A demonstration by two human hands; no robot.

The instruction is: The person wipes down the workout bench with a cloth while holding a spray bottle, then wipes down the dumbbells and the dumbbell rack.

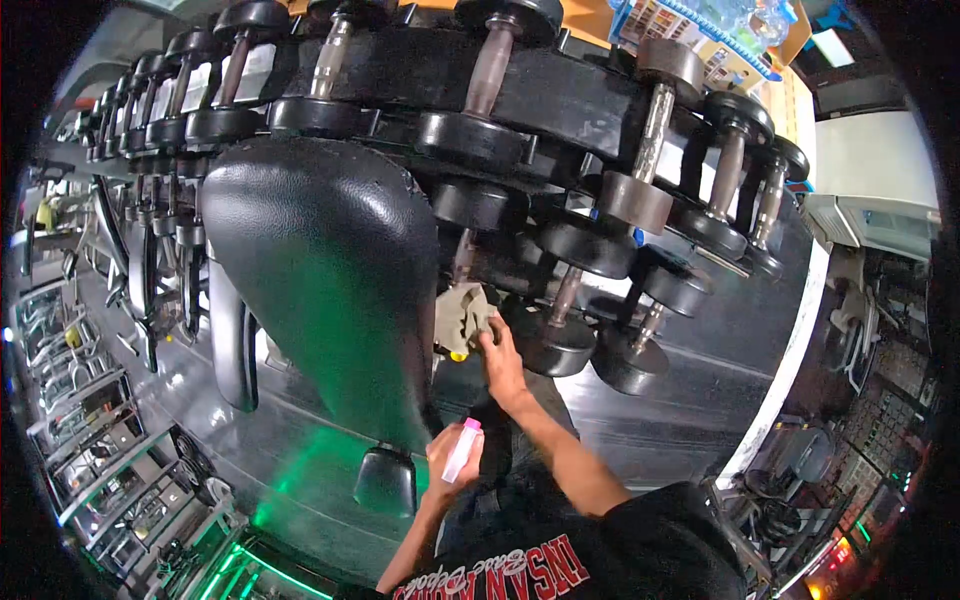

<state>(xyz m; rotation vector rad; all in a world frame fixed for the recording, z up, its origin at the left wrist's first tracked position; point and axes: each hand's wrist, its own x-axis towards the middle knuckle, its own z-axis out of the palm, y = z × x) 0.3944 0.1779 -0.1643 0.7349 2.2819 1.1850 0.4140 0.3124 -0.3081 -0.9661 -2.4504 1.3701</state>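
My left hand (438, 462) is wrapped around a small pale pink bottle (460, 456) with a bright pink top, in front of my body. In my right hand (503, 362) is a crumpled grey-beige cloth (462, 312), pressed against the lower-rack dumbbell (467, 252). The cloth covers the near part of that dumbbell. A small yellow spot (459, 356) shows just under the cloth; its kind I cannot make out. Right of the cloth sits another black dumbbell (565, 297) with a worn metal handle.
A black padded bench (320, 230) stands close on the left. Dumbbells (490, 70) line the upper rack, including one with metallic heads (655, 130). Behind them are a spiral-bound calendar (672, 35) and clear plastic bottles (745, 22). Gym machines (70, 380) fill the far left.
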